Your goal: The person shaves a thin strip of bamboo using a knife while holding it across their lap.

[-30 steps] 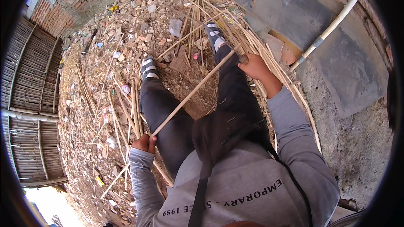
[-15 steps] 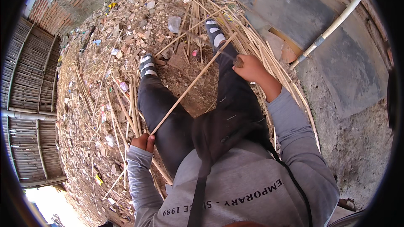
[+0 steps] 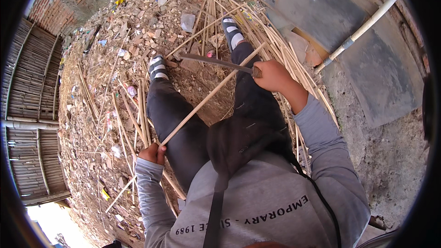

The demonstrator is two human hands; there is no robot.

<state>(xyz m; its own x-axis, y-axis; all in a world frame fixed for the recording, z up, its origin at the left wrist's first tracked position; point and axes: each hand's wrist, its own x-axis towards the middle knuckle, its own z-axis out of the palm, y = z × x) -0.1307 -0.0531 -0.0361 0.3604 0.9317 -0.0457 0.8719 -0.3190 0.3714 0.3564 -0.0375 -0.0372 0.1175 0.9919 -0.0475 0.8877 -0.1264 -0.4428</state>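
Observation:
My left hand (image 3: 153, 153) is closed round the near end of a long, pale bamboo strip (image 3: 202, 103). The strip slants up and away to the right, across my left thigh and over the gap between my legs. In my right hand (image 3: 272, 76) is the short wooden handle of a machete (image 3: 216, 61), gripped in a fist. Its dark blade points left and crosses the strip near the strip's far end; I cannot tell whether they touch.
Many bamboo strips (image 3: 275, 41) lie along my right leg, and others (image 3: 143, 115) lie by my left knee. Rubble and litter (image 3: 124, 36) cover the ground. Dark panels (image 3: 321, 11) and a white pipe (image 3: 363, 28) are at the right, a bamboo fence (image 3: 30, 78) at the left.
The machete blade, blurred and hard to see before, now shows clearly, pointing left across the strip. My left hand and the strip have shifted only slightly.

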